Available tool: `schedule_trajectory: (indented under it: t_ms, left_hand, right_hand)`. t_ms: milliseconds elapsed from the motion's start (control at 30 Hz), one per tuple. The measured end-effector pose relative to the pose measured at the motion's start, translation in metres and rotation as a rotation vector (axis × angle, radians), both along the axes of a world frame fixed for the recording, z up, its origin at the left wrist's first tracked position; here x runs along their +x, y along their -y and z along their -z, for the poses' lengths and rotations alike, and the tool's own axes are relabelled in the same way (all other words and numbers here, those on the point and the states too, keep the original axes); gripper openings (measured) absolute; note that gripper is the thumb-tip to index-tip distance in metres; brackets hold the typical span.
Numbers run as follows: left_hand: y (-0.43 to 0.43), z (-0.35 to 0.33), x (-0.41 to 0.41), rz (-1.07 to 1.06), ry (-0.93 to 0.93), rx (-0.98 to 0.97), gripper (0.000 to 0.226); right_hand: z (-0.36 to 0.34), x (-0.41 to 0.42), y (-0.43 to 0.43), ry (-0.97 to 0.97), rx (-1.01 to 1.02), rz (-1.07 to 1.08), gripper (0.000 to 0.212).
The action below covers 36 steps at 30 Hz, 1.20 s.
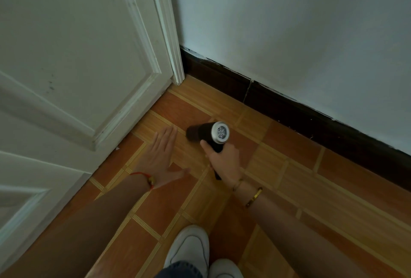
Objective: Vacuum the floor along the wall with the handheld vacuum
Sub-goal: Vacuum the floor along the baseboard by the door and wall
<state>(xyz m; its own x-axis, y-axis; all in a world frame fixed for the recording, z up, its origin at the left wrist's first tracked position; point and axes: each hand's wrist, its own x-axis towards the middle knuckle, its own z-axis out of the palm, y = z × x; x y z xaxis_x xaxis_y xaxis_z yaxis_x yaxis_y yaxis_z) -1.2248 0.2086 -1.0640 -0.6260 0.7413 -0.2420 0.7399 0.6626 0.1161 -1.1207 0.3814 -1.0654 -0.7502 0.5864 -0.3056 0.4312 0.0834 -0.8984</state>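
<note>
The handheld vacuum (206,133) is being gripped by its handle in the right hand (223,161), its dark nozzle being pointed down at the tiled floor (295,173), near the dark baseboard (289,110); the left hand (161,157) is being held flat with straight fingers, holding nothing, just left of the nozzle and beside the white door (66,66).

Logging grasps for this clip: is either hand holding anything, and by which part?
The right hand grips the handheld vacuum by its handle. The left hand, fingers straight, holds nothing.
</note>
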Motion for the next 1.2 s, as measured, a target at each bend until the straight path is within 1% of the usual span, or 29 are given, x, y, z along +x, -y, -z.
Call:
schedule_trajectory:
  t_ms: [133, 267, 400, 467, 567, 634, 734, 834, 900, 967, 1034, 1134, 1200]
  left_hand:
    - [0.004, -0.001, 0.004, 0.019, 0.008, 0.004, 0.126]
    - [0.004, -0.004, 0.009, 0.033, 0.017, 0.002, 0.124]
    - [-0.003, -0.010, 0.013, 0.049, 0.013, -0.016, 0.123]
    - [-0.007, -0.011, 0.015, 0.058, 0.011, -0.027, 0.123]
    - [-0.014, -0.009, 0.017, 0.077, 0.020, -0.002, 0.124]
    - [-0.019, -0.008, 0.018, 0.096, 0.022, 0.006, 0.124]
    - [-0.029, -0.009, 0.021, 0.131, 0.021, 0.012, 0.124]
    - [-0.036, -0.010, 0.022, 0.175, 0.026, 0.013, 0.125]
    - [-0.040, -0.010, 0.022, 0.215, 0.019, 0.006, 0.126]
    - [-0.044, -0.011, 0.023, 0.245, 0.021, 0.005, 0.128]
    - [-0.049, -0.012, 0.024, 0.267, 0.034, 0.007, 0.130]
    - [-0.057, -0.013, 0.027, 0.298, 0.030, 0.007, 0.130]
    - [-0.063, -0.013, 0.029, 0.316, 0.027, 0.002, 0.132]
  right_hand:
    - [-0.002, 0.006, 0.020, -0.007, -0.033, -0.129, 0.017]
    - [-0.004, 0.009, 0.016, 0.001, -0.041, -0.114, 0.018]
    - [-0.003, 0.014, -0.005, 0.016, 0.000, 0.004, 0.021]
    - [-0.002, 0.018, -0.020, 0.028, 0.045, 0.097, 0.029]
    - [0.001, 0.027, -0.040, 0.038, 0.060, 0.239, 0.042]
    - [0.002, 0.034, -0.048, 0.040, 0.075, 0.270, 0.043]
    - [-0.002, 0.044, -0.046, 0.046, 0.051, 0.214, 0.036]
    - [-0.009, 0.051, -0.036, 0.034, -0.054, 0.073, 0.021]
    - [-0.010, 0.055, -0.028, 0.038, -0.132, -0.021, 0.018]
    - [-0.010, 0.058, -0.022, 0.071, -0.172, -0.081, 0.023]
    - [-0.010, 0.061, -0.020, 0.092, -0.194, -0.088, 0.032]
    - [-0.011, 0.067, -0.024, 0.094, -0.193, -0.060, 0.032]
    - [-0.012, 0.073, -0.034, 0.087, -0.177, 0.005, 0.033]
